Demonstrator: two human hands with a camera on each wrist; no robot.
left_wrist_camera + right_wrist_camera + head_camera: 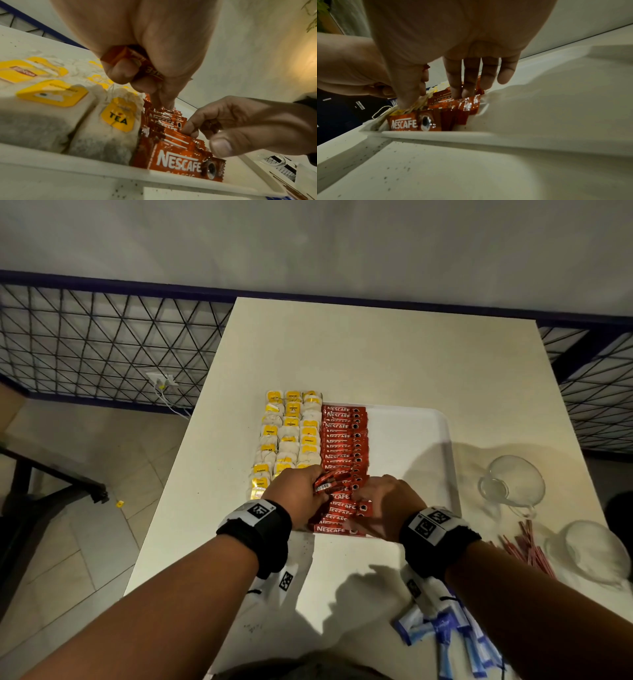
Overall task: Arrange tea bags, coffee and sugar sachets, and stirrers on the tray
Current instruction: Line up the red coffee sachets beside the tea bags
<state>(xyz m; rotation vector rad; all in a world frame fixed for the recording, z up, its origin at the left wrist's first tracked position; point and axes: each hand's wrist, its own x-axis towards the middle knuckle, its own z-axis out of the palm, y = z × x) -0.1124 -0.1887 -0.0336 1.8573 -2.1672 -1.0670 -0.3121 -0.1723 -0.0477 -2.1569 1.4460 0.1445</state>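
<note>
Our left hand (301, 491) clenches spare coffee sachets (324, 481) in its grip. Our right hand (383, 505), fingers straight, presses the sachet row (342, 446) on the tray (411, 433).

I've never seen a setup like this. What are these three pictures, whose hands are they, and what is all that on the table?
No machine here: a person wears three cameras, one on the head looking down and one on each wrist looking along the fingers. On the table sits a white tray with rows of tea bags and red coffee sachets. The left hand grips a small bunch of sachets; the right hand presses straight fingers on the row. Stirrers, blue sachets and glass cups wait off the tray.
</note>
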